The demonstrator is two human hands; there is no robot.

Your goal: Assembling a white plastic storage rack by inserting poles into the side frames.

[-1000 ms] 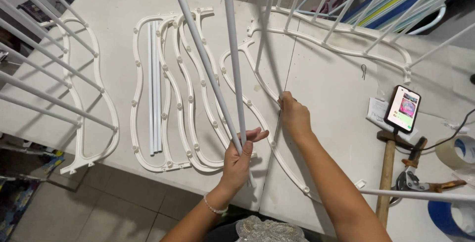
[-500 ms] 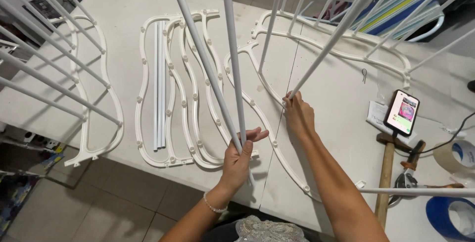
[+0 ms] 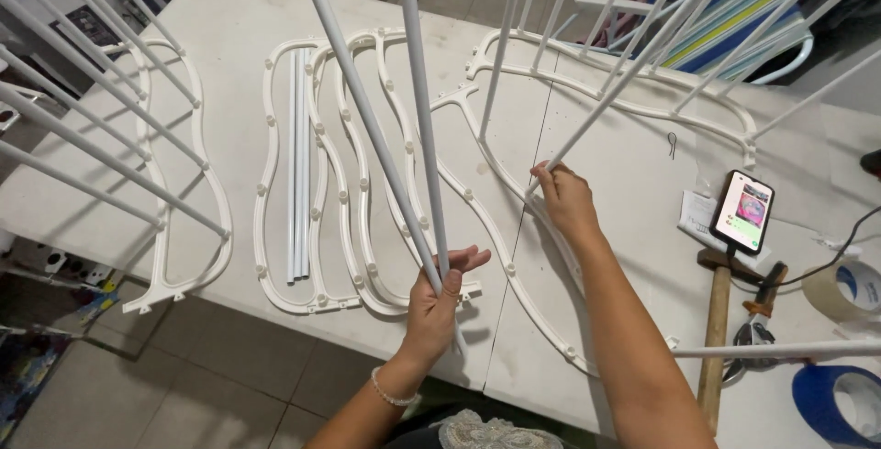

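My left hand [image 3: 439, 297] grips the lower ends of two long white rods [image 3: 395, 109] that rise toward the camera. My right hand [image 3: 564, 196] pinches the bottom end of another white rod [image 3: 633, 68] against a wavy white plastic frame [image 3: 514, 183] lying on the white table [image 3: 229, 8]. This frame carries several upright rods along its far edge. Two more wavy white frames [image 3: 349, 183] lie flat to the left, with a bundle of loose white rods [image 3: 298, 164] inside one of them.
At far left another white frame [image 3: 174, 229] holds several slanting rods. On the right side lie a phone [image 3: 743, 212], a wooden-handled hammer [image 3: 714, 320], pliers [image 3: 762, 307], a tape roll [image 3: 840, 288] and a blue tape roll [image 3: 844, 403]. A striped chair [image 3: 734, 22] stands behind the table.
My right hand moved up and away along the frame and now holds a slanting rod's end on it. My left hand kept its grip on the two rods.
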